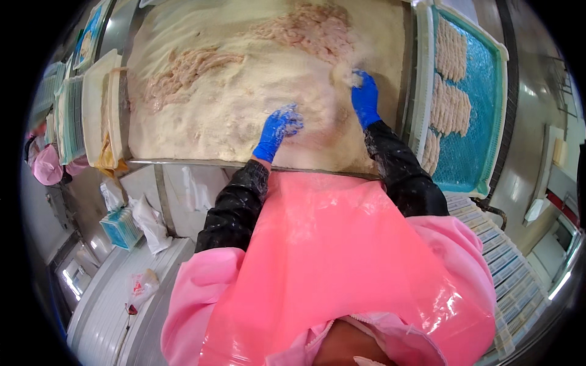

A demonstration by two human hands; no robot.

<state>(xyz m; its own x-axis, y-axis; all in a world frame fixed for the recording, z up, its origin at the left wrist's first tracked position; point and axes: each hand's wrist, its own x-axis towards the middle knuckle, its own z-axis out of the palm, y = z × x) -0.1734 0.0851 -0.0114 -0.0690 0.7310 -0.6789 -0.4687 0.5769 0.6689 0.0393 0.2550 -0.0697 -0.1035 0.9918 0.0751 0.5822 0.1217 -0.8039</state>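
Where breadcrumbs (pixel 244 116) cover the steel table (pixel 183 163), left hand (pixel 276 130) fingers spread, right hand (pixel 365 97) pinching crumbs

Right hand (pixel 365 100) fingertips buried in breadcrumbs (pixel 244 110)

Both arms extended fwd, black sleeves. Left hand (pixel 276 129), blue-gloved, at frame centre, fingers spread, palm down. Right hand (pixel 365 97), also gloved, upper right of centre, fingers curled.
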